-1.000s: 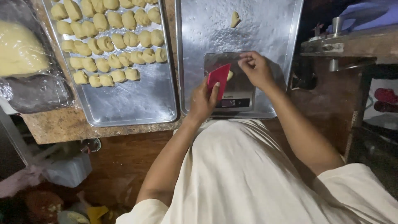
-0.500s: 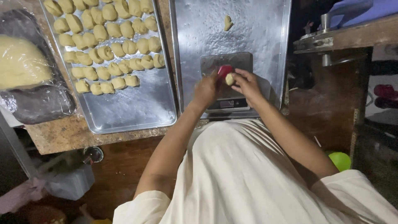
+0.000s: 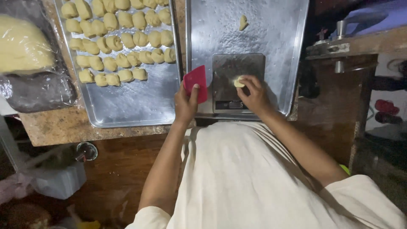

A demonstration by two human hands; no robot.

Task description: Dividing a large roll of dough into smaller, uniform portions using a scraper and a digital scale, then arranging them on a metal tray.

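Observation:
My left hand (image 3: 185, 104) grips a red plastic dough scraper (image 3: 196, 81), held upright at the left edge of a small steel kitchen scale (image 3: 237, 72). My right hand (image 3: 253, 94) pinches a small pale dough piece (image 3: 238, 82) against the scale's platform. The scale sits in the near part of the right metal tray (image 3: 275, 38), where one loose dough bit (image 3: 243, 22) lies farther back. The left metal tray (image 3: 131, 106) holds several rows of shaped dough pieces (image 3: 123, 40).
A large lump of dough in clear plastic (image 3: 23, 46) rests on a dark wrapped bundle (image 3: 38, 91) at the left of the speckled counter (image 3: 59, 127). A wooden shelf with metal fittings (image 3: 339, 42) stands to the right. Clutter lies on the floor below.
My left hand has drawn the red scraper off the scale to its left side. My right hand has lowered the dough piece onto the platform.

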